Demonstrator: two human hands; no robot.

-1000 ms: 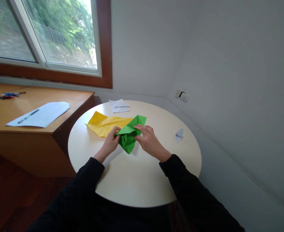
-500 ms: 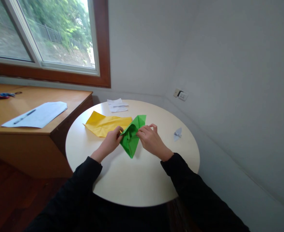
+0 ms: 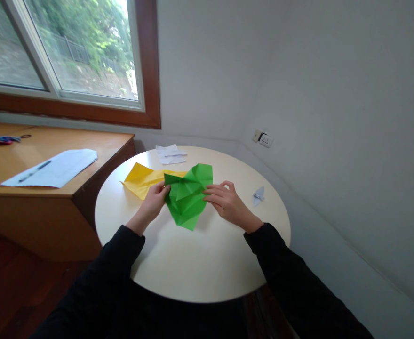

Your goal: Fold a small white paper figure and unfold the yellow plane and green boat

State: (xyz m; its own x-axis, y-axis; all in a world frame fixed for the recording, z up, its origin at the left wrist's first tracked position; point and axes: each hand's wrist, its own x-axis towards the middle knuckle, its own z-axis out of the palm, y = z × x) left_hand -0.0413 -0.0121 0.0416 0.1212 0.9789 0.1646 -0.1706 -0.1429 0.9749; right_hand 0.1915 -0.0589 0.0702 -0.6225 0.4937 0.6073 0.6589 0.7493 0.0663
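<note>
Between my hands, above the round table, is a creased sheet of green paper (image 3: 188,195), partly spread, with fold lines across it. My left hand (image 3: 153,203) pinches its left edge between thumb and fingers. At the right edge, my right hand (image 3: 228,202) grips the paper, its fingertips on the side of the sheet and partly behind it. A creased sheet of yellow paper (image 3: 141,180) lies on the table behind the green one, which covers part of it.
The round cream table (image 3: 193,273) carries white paper pieces (image 3: 171,154) at the back and a small folded white paper (image 3: 258,196) at the right. On the wooden desk (image 3: 111,141) at left lie white sheets (image 3: 62,167), a pen (image 3: 35,171) and scissors (image 3: 6,140).
The green paper has opened from a narrower, folded shape into a wider sheet. My hands have moved apart, the left one leftward and the right one slightly rightward.
</note>
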